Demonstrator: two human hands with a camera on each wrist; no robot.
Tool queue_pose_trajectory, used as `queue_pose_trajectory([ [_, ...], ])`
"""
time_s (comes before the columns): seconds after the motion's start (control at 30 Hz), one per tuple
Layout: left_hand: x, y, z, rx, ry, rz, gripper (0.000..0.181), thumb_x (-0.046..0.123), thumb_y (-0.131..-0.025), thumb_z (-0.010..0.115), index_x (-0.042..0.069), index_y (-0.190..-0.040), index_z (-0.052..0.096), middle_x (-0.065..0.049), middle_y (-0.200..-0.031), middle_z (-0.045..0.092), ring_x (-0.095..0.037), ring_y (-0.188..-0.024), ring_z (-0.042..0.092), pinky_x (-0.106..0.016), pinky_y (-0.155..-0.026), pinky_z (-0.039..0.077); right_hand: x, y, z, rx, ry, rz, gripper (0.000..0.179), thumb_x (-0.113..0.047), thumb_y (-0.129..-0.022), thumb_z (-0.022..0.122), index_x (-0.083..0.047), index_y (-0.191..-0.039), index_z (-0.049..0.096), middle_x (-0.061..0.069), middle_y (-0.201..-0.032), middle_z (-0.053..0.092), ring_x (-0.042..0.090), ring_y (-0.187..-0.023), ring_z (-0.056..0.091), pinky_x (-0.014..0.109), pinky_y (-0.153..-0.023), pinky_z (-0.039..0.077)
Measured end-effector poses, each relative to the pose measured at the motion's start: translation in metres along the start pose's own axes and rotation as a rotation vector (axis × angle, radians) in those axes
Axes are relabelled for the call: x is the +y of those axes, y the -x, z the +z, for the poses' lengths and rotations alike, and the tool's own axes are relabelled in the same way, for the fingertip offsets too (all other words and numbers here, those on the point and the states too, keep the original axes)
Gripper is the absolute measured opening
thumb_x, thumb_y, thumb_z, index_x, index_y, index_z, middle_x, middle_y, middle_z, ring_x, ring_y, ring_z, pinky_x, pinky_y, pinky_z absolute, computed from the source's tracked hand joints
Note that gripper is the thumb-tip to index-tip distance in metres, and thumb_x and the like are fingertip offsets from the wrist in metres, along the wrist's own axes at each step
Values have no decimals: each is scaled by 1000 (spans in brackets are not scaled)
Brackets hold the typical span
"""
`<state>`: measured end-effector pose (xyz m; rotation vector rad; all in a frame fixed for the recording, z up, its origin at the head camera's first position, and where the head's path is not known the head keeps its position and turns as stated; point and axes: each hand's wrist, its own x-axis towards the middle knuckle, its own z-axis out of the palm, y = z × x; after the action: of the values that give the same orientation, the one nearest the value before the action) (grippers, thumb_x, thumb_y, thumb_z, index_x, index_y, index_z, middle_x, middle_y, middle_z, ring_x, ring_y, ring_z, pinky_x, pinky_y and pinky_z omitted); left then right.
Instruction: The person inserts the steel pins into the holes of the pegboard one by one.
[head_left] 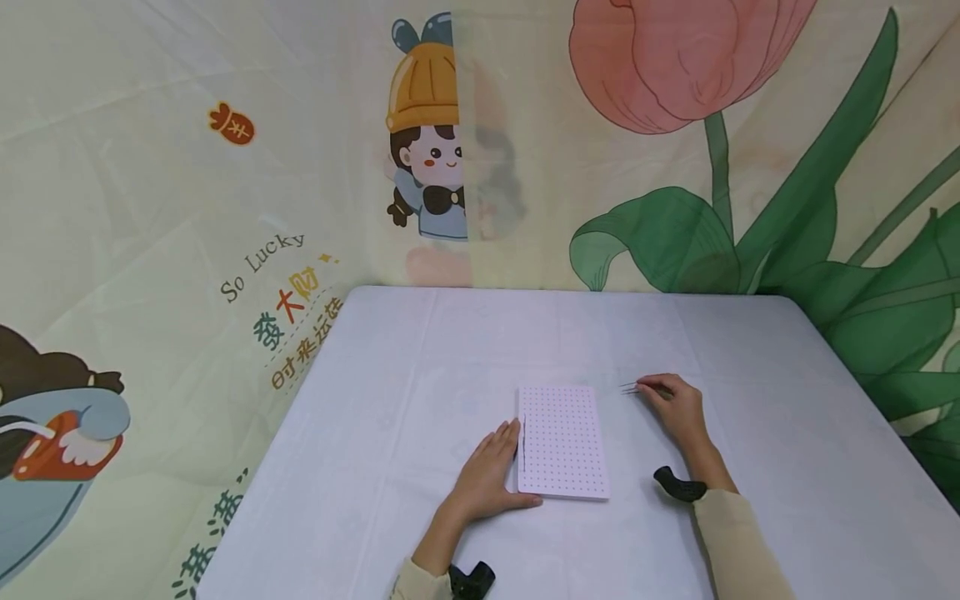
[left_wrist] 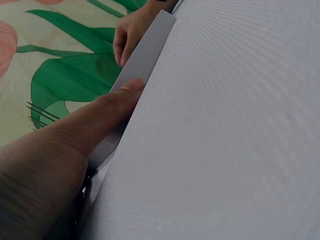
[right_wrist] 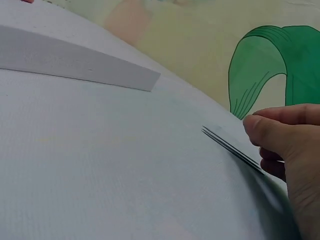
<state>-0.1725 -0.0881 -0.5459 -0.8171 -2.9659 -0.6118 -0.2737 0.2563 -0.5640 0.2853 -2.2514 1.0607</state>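
Observation:
A white pegboard [head_left: 562,442] with rows of small holes lies on the table. My left hand [head_left: 486,479] rests against its left side with the fingers extended, and the thumb [left_wrist: 115,100] lies along the near edge. In the left wrist view, several thin dark rods [left_wrist: 42,110] stick up beyond the thumb at the board's left side. To the right of the board, my right hand [head_left: 675,408] pinches a few thin needle-like rods [right_wrist: 232,150]. Their free ends point left, toward the board, low over the table.
A white cloth covers the table [head_left: 420,350]. Behind it hangs a printed backdrop with a large pink tulip [head_left: 690,58] and green leaves. Black wrist straps [head_left: 678,485] sit at both sleeves.

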Motion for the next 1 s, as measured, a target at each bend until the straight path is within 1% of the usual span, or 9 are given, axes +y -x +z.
queue_pose_trajectory([
  [0.13,0,0,0,0,0,-3,117,73,-67,59,1,-147,13,-8,-152,18,-19,-139,12,-34,-113,13,3,-1,-3,-33,31,11,12,-2,-72,77,-5,-83,72,6,-83,67,13,-80,59,3,-72,39],
  [0.33,1,1,-1,0,7,-3,117,73,-67,60,1,-147,13,-9,-152,18,-20,-139,13,-35,-113,13,3,-2,-2,-53,52,28,11,-1,-70,77,-6,-78,71,5,-82,67,16,-81,58,7,-71,40],
  [0.53,0,1,0,2,-5,-7,117,73,-67,60,2,-147,12,-8,-152,17,-19,-139,11,-34,-113,12,0,-4,-3,-89,69,4,9,0,-71,76,-4,-77,71,8,-83,66,23,-83,58,17,-72,43],
  [0.77,1,1,0,-5,4,-12,117,73,-67,60,2,-147,12,-8,-152,17,-18,-139,10,-34,-113,12,3,-5,-3,-126,94,-8,7,-1,-72,76,-5,-78,73,7,-83,64,22,-84,56,27,-72,43],
  [0.87,1,1,1,-2,2,-9,117,73,-67,60,2,-147,12,-8,-152,17,-18,-139,11,-34,-113,12,4,-5,-3,-138,98,-6,7,-1,-73,76,-5,-78,73,7,-83,64,23,-83,55,28,-71,44],
  [1.0,-1,0,2,4,-14,-5,117,74,-67,59,2,-147,12,-8,-152,17,-19,-139,11,-34,-113,12,5,-7,-2,-154,96,6,7,-2,-73,76,-6,-78,72,7,-83,65,22,-83,56,25,-69,43],
])
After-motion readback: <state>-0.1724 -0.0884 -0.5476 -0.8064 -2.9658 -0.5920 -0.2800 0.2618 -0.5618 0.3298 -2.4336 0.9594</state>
